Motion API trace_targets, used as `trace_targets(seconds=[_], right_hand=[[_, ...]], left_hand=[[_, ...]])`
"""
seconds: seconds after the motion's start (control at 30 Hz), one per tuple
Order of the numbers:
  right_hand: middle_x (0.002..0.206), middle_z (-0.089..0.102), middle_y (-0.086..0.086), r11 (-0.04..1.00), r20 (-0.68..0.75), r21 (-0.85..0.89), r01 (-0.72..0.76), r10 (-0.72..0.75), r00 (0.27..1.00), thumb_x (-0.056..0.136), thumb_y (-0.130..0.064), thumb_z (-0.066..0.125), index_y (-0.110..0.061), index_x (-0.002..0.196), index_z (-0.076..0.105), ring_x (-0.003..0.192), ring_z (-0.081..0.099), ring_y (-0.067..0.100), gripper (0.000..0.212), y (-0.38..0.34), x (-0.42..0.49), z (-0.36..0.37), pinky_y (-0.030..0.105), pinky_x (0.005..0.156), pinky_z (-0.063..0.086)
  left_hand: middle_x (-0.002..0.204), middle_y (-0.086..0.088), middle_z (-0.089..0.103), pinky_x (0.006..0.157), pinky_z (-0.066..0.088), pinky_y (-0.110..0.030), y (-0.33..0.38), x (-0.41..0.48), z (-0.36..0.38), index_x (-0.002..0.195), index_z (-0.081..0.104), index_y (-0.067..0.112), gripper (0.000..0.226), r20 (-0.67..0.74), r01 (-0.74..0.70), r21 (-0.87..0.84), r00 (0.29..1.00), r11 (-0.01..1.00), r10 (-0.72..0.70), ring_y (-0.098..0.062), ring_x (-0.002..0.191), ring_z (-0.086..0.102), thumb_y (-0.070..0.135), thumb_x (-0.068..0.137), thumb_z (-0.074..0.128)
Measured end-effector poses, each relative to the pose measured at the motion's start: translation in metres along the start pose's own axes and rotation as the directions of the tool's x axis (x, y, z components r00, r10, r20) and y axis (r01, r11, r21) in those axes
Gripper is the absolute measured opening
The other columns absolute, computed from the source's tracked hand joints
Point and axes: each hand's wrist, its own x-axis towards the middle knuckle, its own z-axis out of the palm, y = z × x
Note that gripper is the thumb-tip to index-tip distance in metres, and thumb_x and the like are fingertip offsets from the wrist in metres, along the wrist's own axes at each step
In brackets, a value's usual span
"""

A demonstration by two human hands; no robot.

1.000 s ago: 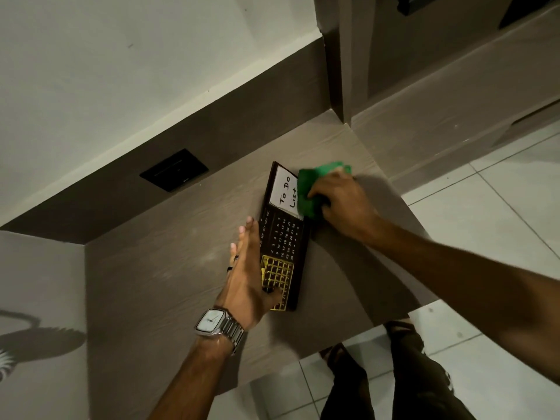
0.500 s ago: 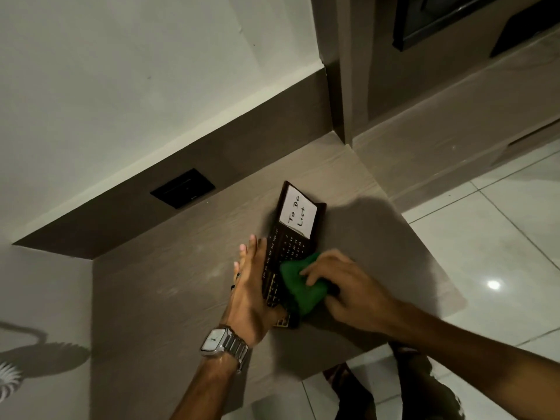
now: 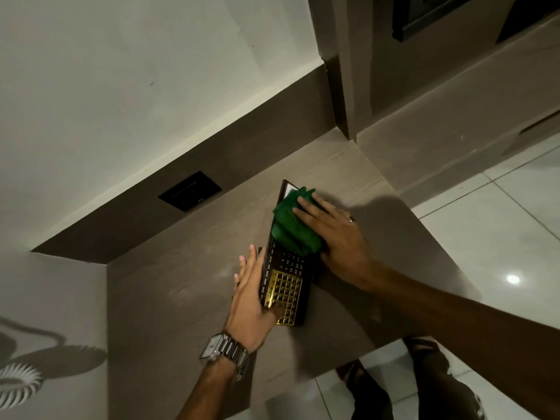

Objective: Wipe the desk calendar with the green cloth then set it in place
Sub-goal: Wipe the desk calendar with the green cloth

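The dark desk calendar (image 3: 286, 274) lies flat on the wooden desk (image 3: 188, 283), with month names, date numbers and a gold grid at its near end. My left hand (image 3: 250, 295) steadies it, fingers straight along its left edge and thumb on the gold grid. The green cloth (image 3: 292, 227) is bunched over the calendar's far half and hides the white note there. My right hand (image 3: 333, 234) presses flat on the cloth, fingers extended, a ring on one finger.
A black socket plate (image 3: 190, 190) sits in the dark back panel behind the desk. A cabinet column (image 3: 348, 86) rises at the desk's far right corner. Tiled floor (image 3: 491, 237) and my legs show beyond the desk's right and near edges.
My right hand has slid the green cloth from the calendar's near end up to its far end, covering the white note. The left hand has stayed on the calendar's left edge.
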Motion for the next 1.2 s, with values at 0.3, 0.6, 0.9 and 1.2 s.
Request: trace_targets(seconds=[0.3, 0.6, 0.9, 1.2], right_hand=[[0.144, 0.049, 0.002, 0.941, 0.064, -0.119, 0.316, -0.311, 0.948, 0.067, -0.003, 0.081, -0.02, 0.134, 0.057, 0.137, 0.036, 0.036, 0.072, -0.012, -0.008, 0.009, 0.054, 0.099, 0.042], [0.143, 0.047, -0.007, 0.899, 0.08, -0.047, 0.436, -0.432, 0.898, 0.067, -0.021, 0.083, -0.029, 0.132, 0.05, 0.131, 0.036, 0.028, 0.073, -0.043, -0.041, 0.038, 0.043, 0.097, 0.028], [0.139, 0.055, 0.002, 0.988, -0.064, -0.143, 0.053, -0.062, 0.996, 0.062, -0.006, 0.075, -0.02, 0.13, 0.06, 0.122, 0.037, 0.031, 0.071, -0.036, -0.001, -0.009, 0.047, 0.09, 0.038], [0.132, 0.059, -0.008, 0.906, 0.169, -0.163, 0.391, -0.365, 0.916, 0.052, -0.024, 0.091, -0.031, 0.121, 0.065, 0.118, 0.038, 0.027, 0.074, -0.067, -0.025, 0.02, 0.039, 0.089, 0.03]], left_hand=[[0.166, -0.001, -0.001, 0.123, -0.005, -0.054, 0.002, -0.004, 0.001, 0.156, 0.008, 0.024, 0.102, 0.03, 0.032, -0.023, 0.999, 0.999, -0.031, -0.024, 0.151, -0.012, 0.004, 0.079, 0.071], [0.141, -0.022, 0.052, 0.111, 0.039, -0.057, 0.031, -0.004, 0.021, 0.133, 0.049, 0.014, 0.054, -0.115, 0.286, -0.114, 0.947, 0.951, -0.299, -0.041, 0.133, 0.048, -0.002, 0.084, 0.064], [0.164, 0.006, 0.019, 0.122, 0.019, -0.057, 0.003, -0.023, -0.006, 0.128, 0.033, 0.059, 0.084, 0.045, 0.172, -0.362, 0.985, 0.916, -0.167, -0.022, 0.151, 0.017, 0.007, 0.078, 0.076], [0.094, 0.003, 0.074, 0.076, 0.058, -0.038, -0.009, -0.028, 0.0, 0.1, 0.069, 0.029, 0.045, -0.017, 0.163, -0.421, 0.982, 0.892, -0.188, -0.011, 0.09, 0.069, -0.01, 0.079, 0.07]])
